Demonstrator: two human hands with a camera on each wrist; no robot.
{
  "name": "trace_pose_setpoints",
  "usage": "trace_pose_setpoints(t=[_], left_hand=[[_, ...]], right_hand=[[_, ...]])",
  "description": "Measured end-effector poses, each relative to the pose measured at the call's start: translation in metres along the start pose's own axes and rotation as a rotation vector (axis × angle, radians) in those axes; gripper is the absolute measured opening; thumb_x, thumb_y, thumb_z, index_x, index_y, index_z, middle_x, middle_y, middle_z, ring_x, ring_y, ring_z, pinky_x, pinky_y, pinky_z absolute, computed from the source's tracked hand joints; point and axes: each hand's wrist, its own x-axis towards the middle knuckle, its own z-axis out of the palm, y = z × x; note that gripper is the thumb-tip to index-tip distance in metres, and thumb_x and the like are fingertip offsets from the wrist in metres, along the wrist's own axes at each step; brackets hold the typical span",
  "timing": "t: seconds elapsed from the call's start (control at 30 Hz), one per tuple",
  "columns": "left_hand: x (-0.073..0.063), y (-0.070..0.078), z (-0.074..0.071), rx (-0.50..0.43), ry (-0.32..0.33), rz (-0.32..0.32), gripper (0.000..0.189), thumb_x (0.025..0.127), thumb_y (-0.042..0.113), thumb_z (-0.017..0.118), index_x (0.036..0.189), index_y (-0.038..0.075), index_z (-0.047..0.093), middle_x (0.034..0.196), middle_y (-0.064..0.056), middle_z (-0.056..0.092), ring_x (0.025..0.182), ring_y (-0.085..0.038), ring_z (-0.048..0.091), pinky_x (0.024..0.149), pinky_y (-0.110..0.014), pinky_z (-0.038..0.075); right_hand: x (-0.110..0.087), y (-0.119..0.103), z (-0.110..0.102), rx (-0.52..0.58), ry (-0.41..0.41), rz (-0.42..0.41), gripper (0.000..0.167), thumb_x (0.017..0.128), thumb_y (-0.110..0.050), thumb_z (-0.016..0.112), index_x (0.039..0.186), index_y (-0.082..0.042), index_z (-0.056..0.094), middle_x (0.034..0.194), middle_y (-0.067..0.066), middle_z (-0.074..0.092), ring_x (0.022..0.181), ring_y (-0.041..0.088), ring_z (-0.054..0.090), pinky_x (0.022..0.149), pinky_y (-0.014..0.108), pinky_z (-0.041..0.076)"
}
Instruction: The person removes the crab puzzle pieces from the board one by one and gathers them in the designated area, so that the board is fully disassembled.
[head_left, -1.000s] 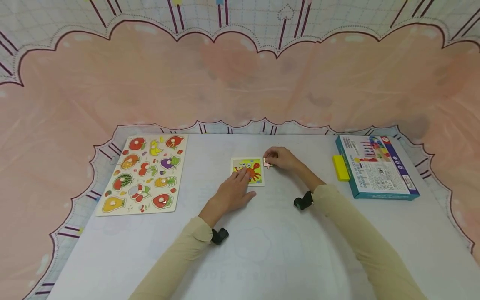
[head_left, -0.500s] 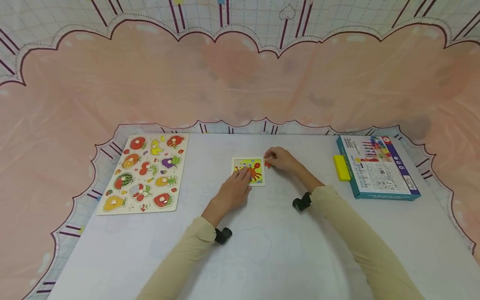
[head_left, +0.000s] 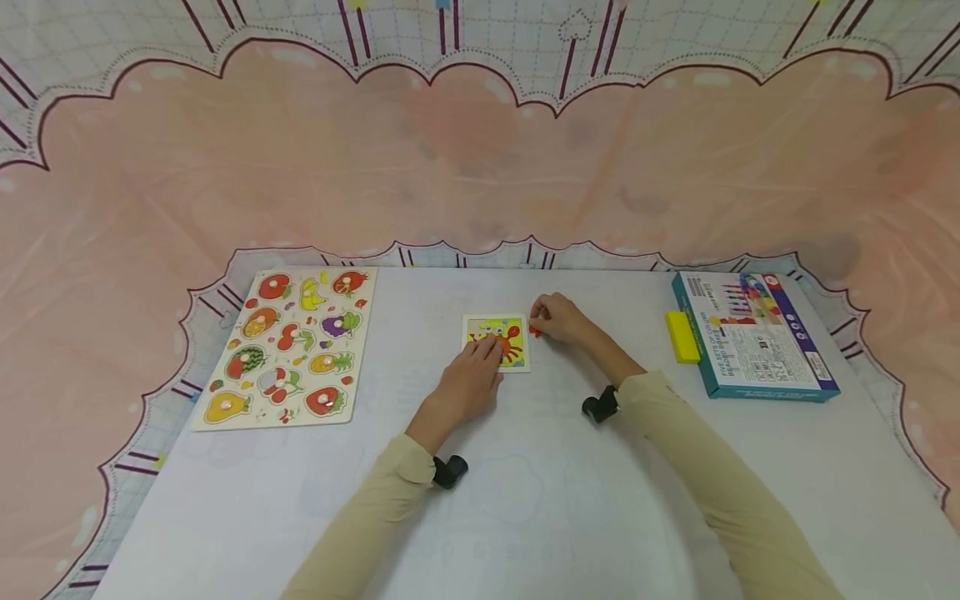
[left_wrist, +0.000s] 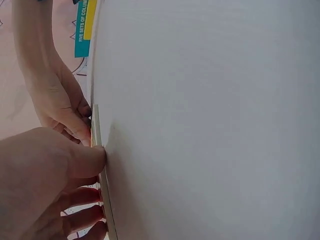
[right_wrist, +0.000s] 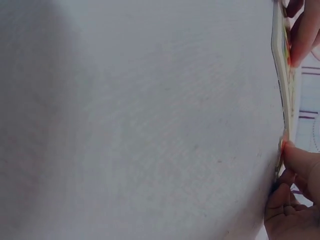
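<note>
Peach backdrop [head_left: 480, 183]: scalloped, purple-lined cloth beyond the work surface and round its sides.
White tabletop [head_left: 525, 508]: pale and flat, which probably makes small parts easy to spot.
Fruit board [head_left: 288, 354]: face up at the left, well apart from both hands, perhaps to leave elbow room.
Teal box [head_left: 757, 333]: printed side up at the right, seemingly parked out of the way.
Left hand [head_left: 468, 379]: fingers laid loosely spread over the crab puzzle's lower left, thumb at its near edge; likely a brake against sliding.
Right hand [head_left: 564, 318]: thumb and fingertips drawn together, pinching the red piece; so thin a part likely calls for a fingertip hold.
Crab puzzle [head_left: 512, 340]: face up near the middle, between the 2 hands, presumably so both can reach it.
Yellow block [head_left: 682, 337]: at the box's left side; whether it touches is hard to tell.
Black wrist cameras [head_left: 450, 472]: 2, worn at the cuffs, presumably to watch the fingers.
Red piece [head_left: 535, 332]: low over the table, just beside the puzzle's right edge; fingers cover most of it, so its shape cannot be told.
</note>
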Motion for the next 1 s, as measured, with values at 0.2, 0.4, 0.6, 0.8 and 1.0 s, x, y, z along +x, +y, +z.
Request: trace_pose_setpoints(t=[0.2,0.4,0.6,0.8,1.0], left_hand=[[0.004,0.005,0.003,0.058,0.066,-0.005,0.055,0.100,0.031,0.052,0.145,0.002,0.041,0.149,-0.014,0.043,0.132,-0.030,0.044,0.113,-0.036,0.038],[0.007,0.013,0.007,0.053,0.132,-0.055,0.059,0.099,0.040,0.052,0.143,0.003,0.043,0.140,-0.012,0.049,0.123,-0.030,0.046,0.103,-0.040,0.044],[0.007,0.017,0.009,0.033,0.153,-0.088,0.060,0.097,0.040,0.055,0.143,0.002,0.044,0.141,-0.013,0.047,0.124,-0.031,0.045,0.106,-0.042,0.042],[0.008,0.019,0.010,0.042,0.112,-0.098,0.060,0.099,0.039,0.052,0.145,0.001,0.041,0.151,-0.012,0.040,0.134,-0.030,0.038,0.110,-0.043,0.037],[0.008,0.022,0.011,0.079,0.101,-0.090,0.056,0.100,0.037,0.050,0.144,0.003,0.044,0.152,-0.009,0.042,0.137,-0.027,0.038,0.108,-0.046,0.038]], right_hand=[[-0.003,0.001,-0.001,0.020,0.020,-0.022,0.021,0.096,-0.020,0.060,0.107,-0.002,0.060,0.100,0.011,0.051,0.094,0.023,0.047,0.078,0.028,0.041],[-0.006,0.000,-0.002,0.038,0.025,-0.021,0.021,0.096,-0.020,0.061,0.107,-0.002,0.060,0.100,0.011,0.051,0.094,0.023,0.047,0.079,0.029,0.040],[-0.006,-0.001,-0.002,0.037,0.029,-0.019,0.021,0.096,-0.021,0.060,0.107,-0.002,0.061,0.098,0.010,0.050,0.093,0.022,0.046,0.078,0.028,0.038],[-0.003,-0.001,0.000,0.048,0.017,0.011,0.024,0.097,-0.022,0.059,0.110,-0.002,0.062,0.101,0.011,0.053,0.096,0.023,0.047,0.081,0.029,0.042],[-0.003,-0.003,-0.003,0.065,-0.020,0.050,0.024,0.098,-0.019,0.056,0.114,-0.002,0.062,0.106,0.012,0.058,0.099,0.023,0.050,0.089,0.032,0.047]])
